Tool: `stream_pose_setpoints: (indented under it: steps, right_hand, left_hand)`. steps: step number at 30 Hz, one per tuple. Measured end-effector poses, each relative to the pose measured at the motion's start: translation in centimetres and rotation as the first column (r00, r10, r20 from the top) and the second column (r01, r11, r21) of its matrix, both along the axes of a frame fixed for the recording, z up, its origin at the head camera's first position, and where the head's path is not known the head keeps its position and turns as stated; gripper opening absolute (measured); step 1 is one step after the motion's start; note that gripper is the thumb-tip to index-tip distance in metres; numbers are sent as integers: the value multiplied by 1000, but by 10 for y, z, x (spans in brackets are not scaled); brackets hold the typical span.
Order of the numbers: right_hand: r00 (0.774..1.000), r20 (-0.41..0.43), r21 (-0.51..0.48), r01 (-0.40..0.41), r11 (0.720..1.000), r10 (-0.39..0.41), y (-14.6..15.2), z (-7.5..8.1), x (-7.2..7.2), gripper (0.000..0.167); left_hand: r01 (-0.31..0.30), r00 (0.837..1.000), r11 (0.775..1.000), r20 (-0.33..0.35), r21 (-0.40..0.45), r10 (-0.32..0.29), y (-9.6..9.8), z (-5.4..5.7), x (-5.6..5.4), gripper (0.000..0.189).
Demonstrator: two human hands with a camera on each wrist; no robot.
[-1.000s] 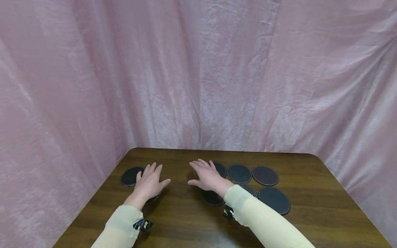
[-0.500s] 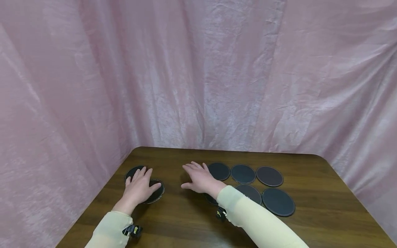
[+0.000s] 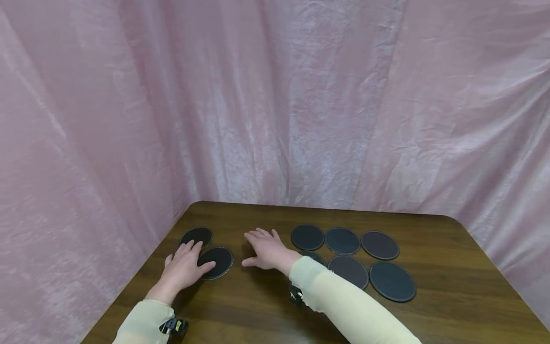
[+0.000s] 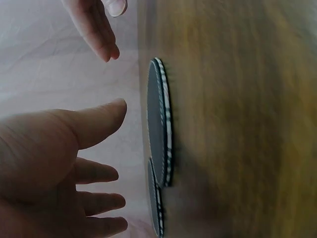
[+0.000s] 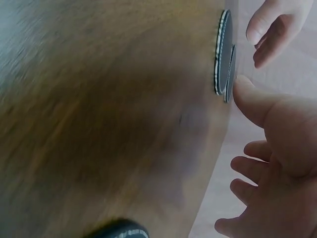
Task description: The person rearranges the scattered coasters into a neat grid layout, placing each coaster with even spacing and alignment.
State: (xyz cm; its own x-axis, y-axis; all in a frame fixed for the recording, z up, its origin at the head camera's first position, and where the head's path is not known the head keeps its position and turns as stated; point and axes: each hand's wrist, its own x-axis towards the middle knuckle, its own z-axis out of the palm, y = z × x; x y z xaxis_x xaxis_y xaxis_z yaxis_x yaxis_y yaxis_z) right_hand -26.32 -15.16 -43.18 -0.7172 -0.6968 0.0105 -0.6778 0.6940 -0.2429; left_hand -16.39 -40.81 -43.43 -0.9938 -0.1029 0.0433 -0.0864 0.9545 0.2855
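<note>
Two round black coasters with pale stitched rims lie on the left of the table, a far one (image 3: 196,236) and a nearer one (image 3: 220,263). Over their left edges hovers my left hand (image 3: 182,270), its fingers spread and holding nothing. The left wrist view shows a gap between its thumb and the nearer coaster (image 4: 157,124). My right hand (image 3: 268,251), also spread and bare, is above the wood between the coaster pair and a larger group of coasters. Its forearm partly hides a coaster (image 3: 313,256) in that group.
Several dark coasters sit in two rows on the right, among them a black one (image 3: 307,237), a brownish one (image 3: 380,245) and a bluish one (image 3: 393,282). The brown wooden table (image 3: 258,315) has pink velvet drapery (image 3: 275,105) behind and beside it.
Both hands have shifted left. My left hand has uncovered most of the nearer left coaster, and my right has drawn away from the right group. The head view has turned slightly left.
</note>
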Motion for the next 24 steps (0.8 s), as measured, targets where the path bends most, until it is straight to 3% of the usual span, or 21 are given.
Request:
stream_pose_setpoints:
  steps: [24]
  right_hand:
    - [999,25,56,-27,998,26,-36,-16,13,87]
  left_hand:
    - [-5,1000,1000,29,0,5,-12,-11,6,100]
